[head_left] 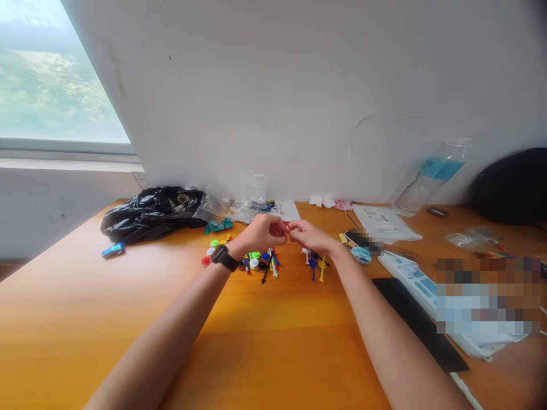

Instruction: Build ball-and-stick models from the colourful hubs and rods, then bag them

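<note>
Red piece: a small red piece (288, 226), mostly hidden by fingers, is held above the table (256, 341), toward its far edge; I can't make out its full shape.
Left hand: the left hand (270, 230) is curled, thumb and fingertips closed on one side of the red piece.
Right hand: the right hand (311, 236) pinches the other side, the two sets of fingertips meeting.
Handling: I'd judge it light, stiff and a bit slick, like moulded plastic; any thin stem might snap if bent.
Where to grip: by the thicker part or rim, I'd say, using fingertips only.
Below the hands: a jumble with a green disc (255, 255) and a black arrow-ended stick (267, 269) lies below the left hand; a blue stick piece (313, 268) and a yellow stick piece (322, 270) lie under the right wrist.
Far-left corner: a black plastic bag (145, 219), with a blue packet (113, 250) just beside it.
Right edge side: a tilted bottle (443, 169) and a black pad (416, 319), well apart from the hands.
In the way: mainly the jumble, where overlapping sticks could snag.
</note>
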A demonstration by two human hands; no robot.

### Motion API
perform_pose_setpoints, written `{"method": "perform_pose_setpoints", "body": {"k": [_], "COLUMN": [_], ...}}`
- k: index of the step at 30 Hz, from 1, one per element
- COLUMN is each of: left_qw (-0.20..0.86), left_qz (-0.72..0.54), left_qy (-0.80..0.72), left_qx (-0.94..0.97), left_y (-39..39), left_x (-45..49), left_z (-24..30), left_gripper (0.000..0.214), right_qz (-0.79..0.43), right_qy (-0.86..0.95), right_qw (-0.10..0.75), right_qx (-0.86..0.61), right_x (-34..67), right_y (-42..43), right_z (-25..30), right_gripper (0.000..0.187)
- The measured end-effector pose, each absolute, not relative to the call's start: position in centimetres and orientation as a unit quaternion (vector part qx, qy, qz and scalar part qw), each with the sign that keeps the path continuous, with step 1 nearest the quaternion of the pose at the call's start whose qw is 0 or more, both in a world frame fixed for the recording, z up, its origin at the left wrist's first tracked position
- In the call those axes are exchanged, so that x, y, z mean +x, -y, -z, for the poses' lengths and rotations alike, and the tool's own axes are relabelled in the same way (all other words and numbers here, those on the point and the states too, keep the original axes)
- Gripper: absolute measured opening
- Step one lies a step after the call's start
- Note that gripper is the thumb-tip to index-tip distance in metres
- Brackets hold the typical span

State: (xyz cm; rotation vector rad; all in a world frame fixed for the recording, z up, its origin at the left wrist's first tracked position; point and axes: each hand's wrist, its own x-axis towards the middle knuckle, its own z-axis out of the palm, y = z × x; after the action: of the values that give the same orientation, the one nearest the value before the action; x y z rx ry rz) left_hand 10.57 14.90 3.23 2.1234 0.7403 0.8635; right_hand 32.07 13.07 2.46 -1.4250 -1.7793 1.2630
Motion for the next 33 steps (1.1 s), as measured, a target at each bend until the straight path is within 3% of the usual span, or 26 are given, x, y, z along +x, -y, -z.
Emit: {"method": "perform_pose_setpoints", "body": {"k": [5, 11, 16, 19, 22, 23, 25, 27, 28, 30, 33], "left_qw": [0.319, 0.228, 0.155, 0.172, 0.220, 0.217, 0.192, 0.172, 0.162, 0.185, 0.280], "left_qz": [-0.299, -0.229, -0.202, -0.191, -0.057, 0.011, 0.105, 0.127, 0.126, 0.140, 0.173], "left_qy": [-0.305, -0.346, -0.350, -0.304, -0.254, -0.240, -0.251, -0.270, -0.277, -0.234, -0.095], "left_qx": [0.846, 0.881, 0.902, 0.917, 0.940, 0.946, 0.943, 0.939, 0.939, 0.944, 0.939], "left_y": [-14.8, -14.0, -13.7, -12.7, -10.5, -9.4, -7.1, -4.6, -3.5, -2.0, -1.7], "left_x": [11.0, 12.1, 11.9, 12.2, 13.1, 13.5, 14.4, 15.2, 15.5, 15.8, 15.4], "left_z": [-2.6, -1.6, -1.6, -2.3, -3.0, -3.2, -3.2, -3.2, -3.3, -3.8, -5.2], "left_gripper": [0.016, 0.009, 0.013, 0.015, 0.014, 0.020, 0.053, 0.086, 0.090, 0.089, 0.056], "right_qz": [-0.325, -0.182, -0.183, -0.203, -0.207, -0.209, -0.215, -0.215, -0.213, -0.212, -0.224], "right_qy": [0.686, 0.708, 0.682, 0.678, 0.675, 0.674, 0.674, 0.675, 0.675, 0.676, 0.676], "right_qw": [0.111, 0.043, -0.044, -0.059, -0.062, -0.066, -0.074, -0.083, -0.088, -0.093, -0.088], "right_qx": [-0.641, -0.680, -0.707, -0.704, -0.706, -0.706, -0.703, -0.701, -0.701, -0.700, -0.696], "right_x": [32.5, 33.4, 34.0, 34.2, 34.2, 34.2, 34.2, 34.1, 34.0, 33.9, 33.7], "right_y": [-13.0, -12.5, -12.1, -12.1, -12.0, -12.0, -12.0, -12.0, -12.0, -11.9, -11.8], "right_z": [-3.5, -5.5, -5.7, -5.6, -5.6, -5.7, -5.7, -5.7, -5.7, -5.8, -5.8], "right_gripper": [0.019, 0.016, 0.019, 0.020, 0.020, 0.020, 0.021, 0.022, 0.023, 0.026, 0.025]}}
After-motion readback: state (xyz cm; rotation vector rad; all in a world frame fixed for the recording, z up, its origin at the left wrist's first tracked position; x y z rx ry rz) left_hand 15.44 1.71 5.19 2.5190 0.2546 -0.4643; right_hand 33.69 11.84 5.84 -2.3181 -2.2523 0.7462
